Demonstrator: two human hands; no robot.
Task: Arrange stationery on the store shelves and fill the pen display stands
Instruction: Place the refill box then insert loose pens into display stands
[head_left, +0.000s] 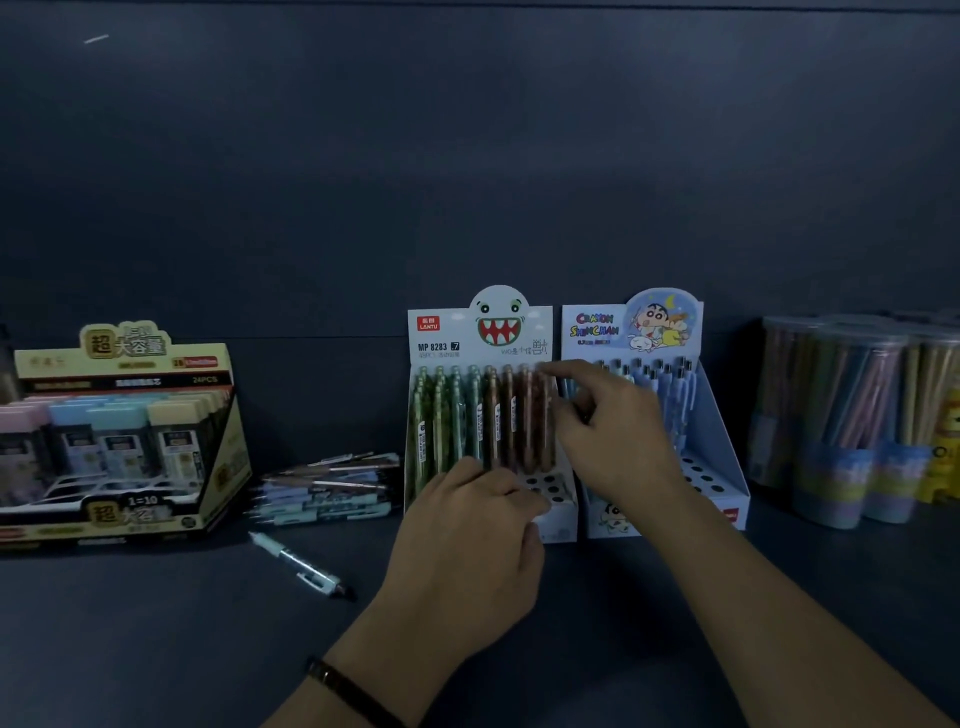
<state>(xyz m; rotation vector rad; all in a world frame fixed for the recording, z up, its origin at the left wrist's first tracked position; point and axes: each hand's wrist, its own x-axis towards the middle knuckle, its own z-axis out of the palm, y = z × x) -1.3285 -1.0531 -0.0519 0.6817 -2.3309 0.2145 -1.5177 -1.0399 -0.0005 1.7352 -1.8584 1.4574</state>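
Your left hand (467, 535) grips the white cardboard monster-face pen stand (441, 332) with curled fingers, while your right hand (613, 431), fingers loosely spread, touches a translucent brown pen (543, 410).

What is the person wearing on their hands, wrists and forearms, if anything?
Both the left hand and the right hand are bare, with no gloves or rings that I can make out. A thin dark band with a brownish section circles the left wrist; whether it is a bracelet or a watch strap is unclear. Neither forearm shows a sleeve.
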